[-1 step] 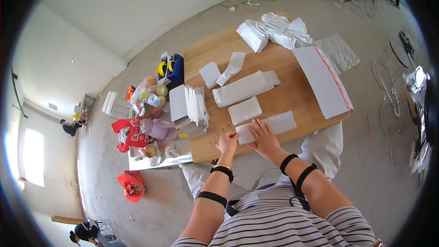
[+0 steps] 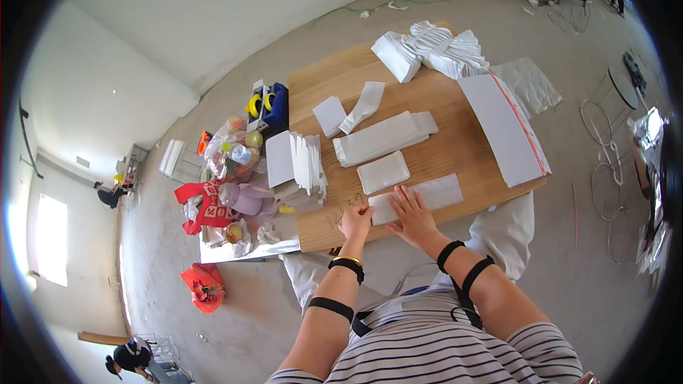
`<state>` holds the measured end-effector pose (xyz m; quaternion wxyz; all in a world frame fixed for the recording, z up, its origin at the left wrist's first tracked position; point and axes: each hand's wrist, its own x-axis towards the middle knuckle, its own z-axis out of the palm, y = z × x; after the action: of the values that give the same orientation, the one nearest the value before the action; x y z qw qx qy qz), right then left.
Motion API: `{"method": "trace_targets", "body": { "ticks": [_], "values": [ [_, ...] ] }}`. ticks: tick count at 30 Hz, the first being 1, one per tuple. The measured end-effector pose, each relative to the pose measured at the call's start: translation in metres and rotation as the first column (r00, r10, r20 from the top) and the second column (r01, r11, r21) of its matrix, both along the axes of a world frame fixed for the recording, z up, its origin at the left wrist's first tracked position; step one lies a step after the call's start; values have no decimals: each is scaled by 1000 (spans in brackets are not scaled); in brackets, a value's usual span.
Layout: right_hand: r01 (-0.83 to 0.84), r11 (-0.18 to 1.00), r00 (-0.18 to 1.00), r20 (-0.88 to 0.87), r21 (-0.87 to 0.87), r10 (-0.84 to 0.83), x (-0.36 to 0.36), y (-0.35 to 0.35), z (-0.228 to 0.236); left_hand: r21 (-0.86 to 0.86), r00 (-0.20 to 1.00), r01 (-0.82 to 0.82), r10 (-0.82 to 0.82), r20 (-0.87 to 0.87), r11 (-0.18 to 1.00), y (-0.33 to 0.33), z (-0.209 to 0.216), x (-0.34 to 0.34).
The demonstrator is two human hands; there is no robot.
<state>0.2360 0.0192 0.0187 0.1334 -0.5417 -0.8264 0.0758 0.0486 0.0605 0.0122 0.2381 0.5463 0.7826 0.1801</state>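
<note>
A long white paper strip (image 2: 445, 190) lies along the near edge of the wooden table. At its left end my left hand (image 2: 355, 222) is closed, thumb and finger pinching the strip's edge. My right hand (image 2: 411, 217) rests flat on the strip's middle, fingers stretched out. Just beyond is a short white rectangular stack (image 2: 384, 172). Farther off lies a longer stack of white strips (image 2: 384, 139). To the left, a pile of folded white pieces (image 2: 306, 163) stands beside a white card (image 2: 279, 160).
Fanned white bundles (image 2: 430, 50) sit at the far edge. A white box or board (image 2: 501, 128) with a red line stands at the right. A blue tape dispenser (image 2: 276, 105), bags of fruit and a purple cap (image 2: 245, 199) crowd the left. Handwritten marks show by my left hand.
</note>
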Motion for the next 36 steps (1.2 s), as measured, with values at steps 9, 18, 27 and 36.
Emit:
{"method": "trace_targets", "body": {
  "ticks": [9, 18, 27, 36],
  "values": [
    [-33, 998, 999, -32, -52, 31, -1, 1, 6, -62, 999, 12, -15, -51, 998, -9, 21, 20],
    [-4, 999, 996, -95, -32, 1, 5, 1, -3, -49, 999, -26, 28, 37, 998, -13, 21, 21],
    [80, 996, 947, -315, 37, -65, 27, 23, 17, -33, 994, -65, 67, 86, 997, -21, 33, 24],
    [224, 972, 911, -370, 72, -182, 44, 39, 52, 63, 996, -74, 77, -49, 995, -21, 49, 4]
  ]
}}
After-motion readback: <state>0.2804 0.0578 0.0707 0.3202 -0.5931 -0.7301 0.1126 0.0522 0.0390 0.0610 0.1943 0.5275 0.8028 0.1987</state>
